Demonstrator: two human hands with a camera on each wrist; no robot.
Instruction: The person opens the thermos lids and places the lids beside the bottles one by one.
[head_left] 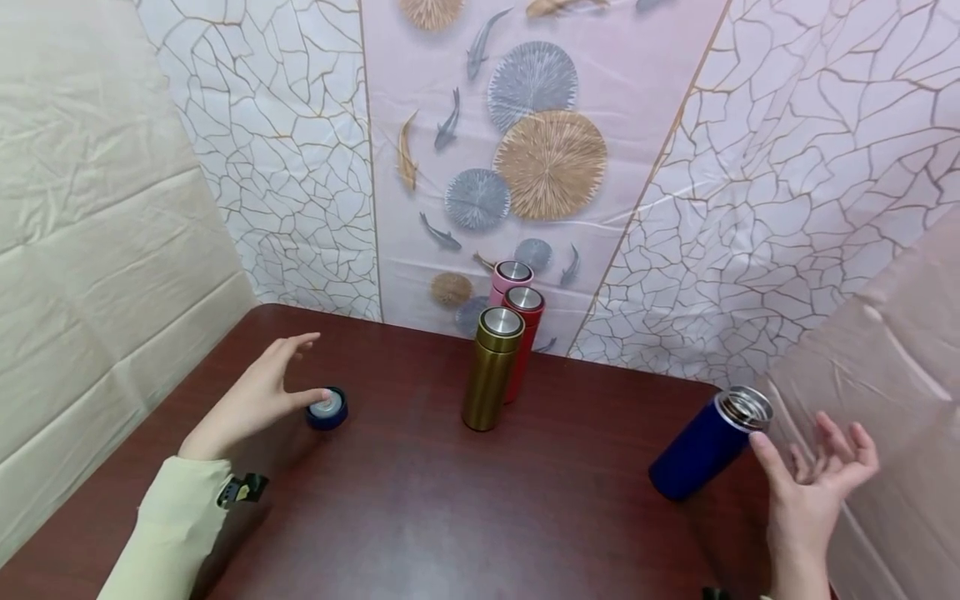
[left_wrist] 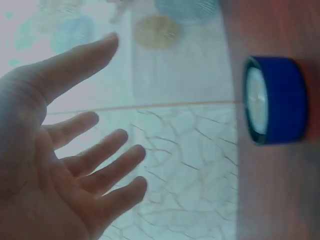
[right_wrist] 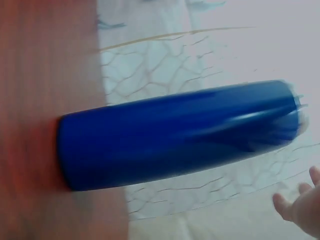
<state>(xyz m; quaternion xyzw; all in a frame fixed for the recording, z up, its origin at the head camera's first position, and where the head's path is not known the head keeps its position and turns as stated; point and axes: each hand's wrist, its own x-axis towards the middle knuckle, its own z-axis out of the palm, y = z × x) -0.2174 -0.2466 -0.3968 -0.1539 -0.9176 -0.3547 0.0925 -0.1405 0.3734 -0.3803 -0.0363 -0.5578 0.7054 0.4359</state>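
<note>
A dark blue lid (head_left: 326, 408) lies on the table at the left with its pale inner side up. My left hand (head_left: 258, 396) is above and beside it, thumb and fingers spread apart; in the left wrist view a gap shows between the hand (left_wrist: 75, 150) and the lid (left_wrist: 280, 100). At the right stands a blue vacuum flask (head_left: 697, 450) without a lid, its steel mouth showing. Just right of its top is my right hand (head_left: 813, 492), fingers loosely bent and holding nothing. The right wrist view shows the flask (right_wrist: 175, 137) apart from the fingertips (right_wrist: 282, 206).
Three lidded flasks stand close together near the back of the dark red table (head_left: 465, 517): a gold one (head_left: 491, 375) in front, a red one (head_left: 528, 329) behind it, and a pink one (head_left: 504, 283) farthest back. Patterned cloth (head_left: 450, 250) hangs behind the table.
</note>
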